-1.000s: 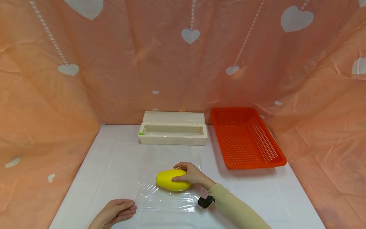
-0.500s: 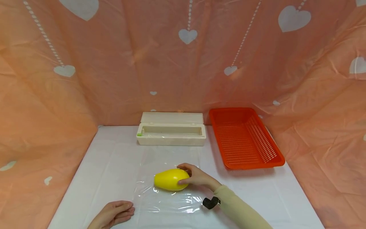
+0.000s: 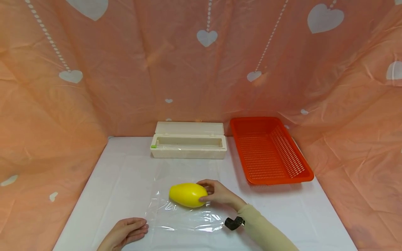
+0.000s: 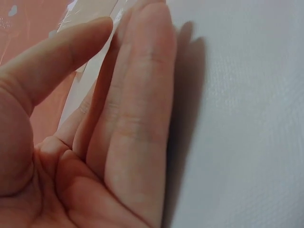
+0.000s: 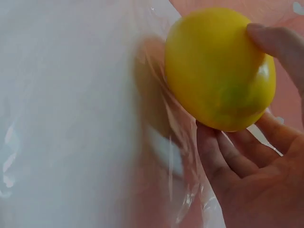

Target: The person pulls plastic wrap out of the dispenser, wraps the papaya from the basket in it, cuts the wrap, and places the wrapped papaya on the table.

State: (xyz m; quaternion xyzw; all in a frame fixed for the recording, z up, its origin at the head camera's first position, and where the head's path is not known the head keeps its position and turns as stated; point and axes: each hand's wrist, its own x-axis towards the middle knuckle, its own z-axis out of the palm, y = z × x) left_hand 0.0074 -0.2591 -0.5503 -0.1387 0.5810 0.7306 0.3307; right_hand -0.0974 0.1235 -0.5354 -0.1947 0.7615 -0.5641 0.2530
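A smooth yellow oblong fruit (image 3: 187, 195), tapering to a blunt left end, lies on clear plastic wrap (image 3: 185, 221) spread over the table. My right hand (image 3: 218, 193) holds its right end. In the right wrist view the thumb presses the yellow skin and the other fingers lie against the lower side. My left hand (image 3: 127, 232) rests at the near left corner of the wrap, fingers fairly straight, thumb close to the index finger. Whether those fingertips touch the film is hard to tell.
Behind the wrap stands a white cling film dispenser (image 3: 188, 153) with its lid raised; the film runs out of its front. An orange perforated basket (image 3: 246, 170) sits at the back right. A heart-patterned curtain (image 3: 125, 87) encloses the white table (image 3: 119, 174).
My right hand has slid rightward along the yellow fruit to its end, while the fruit has barely shifted. My left hand stays at the wrap's corner.
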